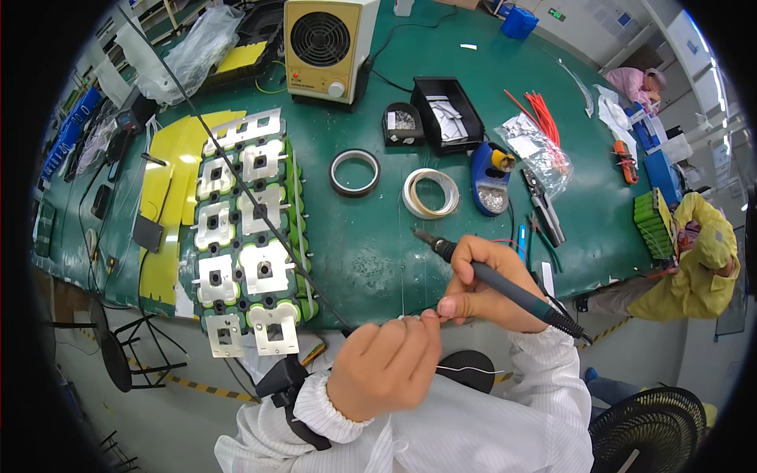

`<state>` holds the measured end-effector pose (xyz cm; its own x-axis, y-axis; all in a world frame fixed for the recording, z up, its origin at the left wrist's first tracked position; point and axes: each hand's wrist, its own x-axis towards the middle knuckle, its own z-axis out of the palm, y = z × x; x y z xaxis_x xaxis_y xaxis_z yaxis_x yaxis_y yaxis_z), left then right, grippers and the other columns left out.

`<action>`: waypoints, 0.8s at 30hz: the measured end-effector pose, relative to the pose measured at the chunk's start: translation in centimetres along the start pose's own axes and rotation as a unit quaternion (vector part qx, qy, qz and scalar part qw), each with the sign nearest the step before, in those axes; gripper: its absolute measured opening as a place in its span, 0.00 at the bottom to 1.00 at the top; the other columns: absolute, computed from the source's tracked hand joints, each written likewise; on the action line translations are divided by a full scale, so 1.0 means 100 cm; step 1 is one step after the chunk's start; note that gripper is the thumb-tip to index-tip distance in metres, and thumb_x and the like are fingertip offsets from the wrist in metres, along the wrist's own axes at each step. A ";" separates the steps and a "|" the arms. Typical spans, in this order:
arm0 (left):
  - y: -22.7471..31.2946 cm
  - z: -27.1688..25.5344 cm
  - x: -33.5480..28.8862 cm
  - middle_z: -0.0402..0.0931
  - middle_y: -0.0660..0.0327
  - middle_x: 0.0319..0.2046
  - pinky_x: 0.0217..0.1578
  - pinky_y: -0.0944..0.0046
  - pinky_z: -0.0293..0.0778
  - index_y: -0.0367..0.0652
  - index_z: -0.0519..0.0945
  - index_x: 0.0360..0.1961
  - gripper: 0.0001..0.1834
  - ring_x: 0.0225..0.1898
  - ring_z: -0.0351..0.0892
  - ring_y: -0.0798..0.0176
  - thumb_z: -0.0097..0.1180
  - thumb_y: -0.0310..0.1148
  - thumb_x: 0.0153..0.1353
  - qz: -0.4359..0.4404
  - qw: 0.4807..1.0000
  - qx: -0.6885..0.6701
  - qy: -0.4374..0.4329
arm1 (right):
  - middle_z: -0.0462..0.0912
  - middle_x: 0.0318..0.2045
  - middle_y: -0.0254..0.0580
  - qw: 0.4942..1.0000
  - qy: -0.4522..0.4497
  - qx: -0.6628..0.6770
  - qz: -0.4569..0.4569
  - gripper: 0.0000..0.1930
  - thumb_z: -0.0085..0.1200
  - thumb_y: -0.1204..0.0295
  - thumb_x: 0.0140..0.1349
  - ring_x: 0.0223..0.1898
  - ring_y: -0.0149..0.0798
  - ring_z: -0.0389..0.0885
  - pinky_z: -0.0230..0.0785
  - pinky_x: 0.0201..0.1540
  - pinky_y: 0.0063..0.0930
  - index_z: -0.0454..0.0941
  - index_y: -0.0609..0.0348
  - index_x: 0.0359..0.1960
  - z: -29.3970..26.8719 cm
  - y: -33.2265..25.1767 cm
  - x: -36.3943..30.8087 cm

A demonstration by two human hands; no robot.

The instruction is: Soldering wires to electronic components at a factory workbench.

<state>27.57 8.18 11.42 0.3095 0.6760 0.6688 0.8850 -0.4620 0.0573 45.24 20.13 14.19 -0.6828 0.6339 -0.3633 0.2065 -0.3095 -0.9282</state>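
Holding a soldering iron (516, 292) slantwise in the right grip (502, 309), with its tip ahead and to the left over the green counter (371, 260). Curling the left grip (385, 366) close beside the right one; cannot tell whether pinching anything there. To the left on the counter, a battery pack (262, 206) topped with metal tabs; farther ahead, a black tape roll (355, 192), a cream tape roll (410, 195) and a blue soldering-iron stand (482, 169).
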 end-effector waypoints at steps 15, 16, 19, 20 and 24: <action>-0.007 -0.018 0.009 0.76 0.60 0.24 0.24 0.60 0.65 0.39 0.82 0.33 0.09 0.24 0.70 0.56 0.66 0.20 0.48 -0.214 0.941 -0.260 -0.027 | 0.87 0.33 0.49 0.721 0.020 -0.326 -0.611 0.16 0.70 0.75 0.53 0.29 0.42 0.86 0.74 0.27 0.30 0.69 0.55 0.31 -0.001 0.021 0.017; -0.007 -0.017 0.009 0.76 0.60 0.24 0.24 0.60 0.65 0.38 0.82 0.33 0.10 0.24 0.71 0.56 0.65 0.20 0.48 -0.203 0.945 -0.254 -0.020 | 0.87 0.32 0.49 0.729 0.026 -0.309 -0.610 0.16 0.68 0.78 0.55 0.28 0.41 0.85 0.73 0.26 0.27 0.69 0.55 0.32 0.000 0.023 0.016; -0.009 -0.010 0.003 0.75 0.61 0.25 0.24 0.61 0.65 0.38 0.83 0.34 0.12 0.25 0.72 0.58 0.65 0.22 0.46 -0.148 0.971 -0.186 -0.010 | 0.83 0.27 0.40 0.865 0.100 -0.212 -0.444 0.13 0.62 0.80 0.60 0.26 0.34 0.83 0.71 0.26 0.24 0.66 0.56 0.33 0.018 0.031 0.006; -0.009 -0.008 0.001 0.75 0.62 0.25 0.24 0.61 0.65 0.37 0.83 0.35 0.13 0.26 0.73 0.59 0.65 0.22 0.44 -0.100 0.987 -0.123 -0.004 | 0.83 0.27 0.40 0.866 0.100 -0.210 -0.442 0.13 0.62 0.80 0.60 0.26 0.34 0.83 0.71 0.26 0.24 0.66 0.56 0.33 0.018 0.027 0.003; -0.004 -0.014 0.004 0.74 0.63 0.25 0.24 0.62 0.67 0.37 0.83 0.36 0.15 0.26 0.74 0.60 0.65 0.23 0.43 -0.031 0.999 0.000 -0.030 | 0.72 0.23 0.29 0.998 0.061 -0.012 -0.025 0.13 0.59 0.77 0.66 0.26 0.24 0.78 0.71 0.27 0.21 0.62 0.55 0.33 0.009 0.005 0.001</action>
<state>26.79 7.81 12.69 0.2744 0.7361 0.6188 0.9031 -0.4182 0.0971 44.60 19.38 13.72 -0.6027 0.7301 -0.3220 0.1915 -0.2593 -0.9466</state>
